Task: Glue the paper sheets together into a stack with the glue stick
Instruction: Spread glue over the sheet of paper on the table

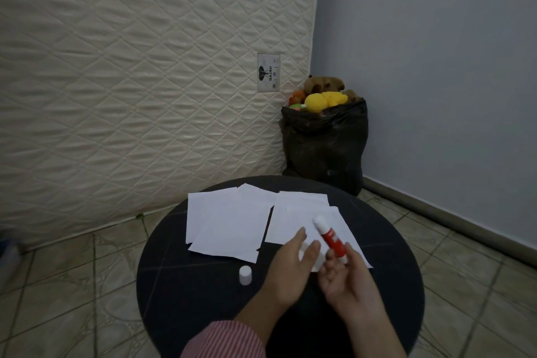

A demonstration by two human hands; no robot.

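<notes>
A black plastic bag (pixel 324 148) stood in the room's corner, right of centre in the frame, stuffed to the brim with soft toys (pixel 325 96): a brown one on top, a yellow one below it, and something orange and green at the left edge.

In the lower middle of the frame sat a round dark table (pixel 180 299). Two loose piles of white paper sheets lay on its far half: the left pile (pixel 229 227) of overlapping sheets, and the right pile (pixel 296 212) just beside it, partly under the hands. A small white cap (pixel 245 275) stood upright on the bare tabletop below the left pile.

The right hand (pixel 348 285) pinched the red glue stick (pixel 331 237) near its lower end, the uncapped white tip pointing up and left above the right pile. The left hand (pixel 290 267) lay with fingers straight and slightly spread, reaching onto the near edge of that pile; whether it pressed the paper could not be told, as it was blurred. A red-and-white striped sleeve (pixel 223 340) was cut off by the bottom edge.

A quilted cream mattress (pixel 145 67) leaned upright across the upper left, bearing a small label (pixel 268 73). A pale grey-blue wall (pixel 436 52) filled the upper right, and the floor (pixel 72 285) was patterned tile.
</notes>
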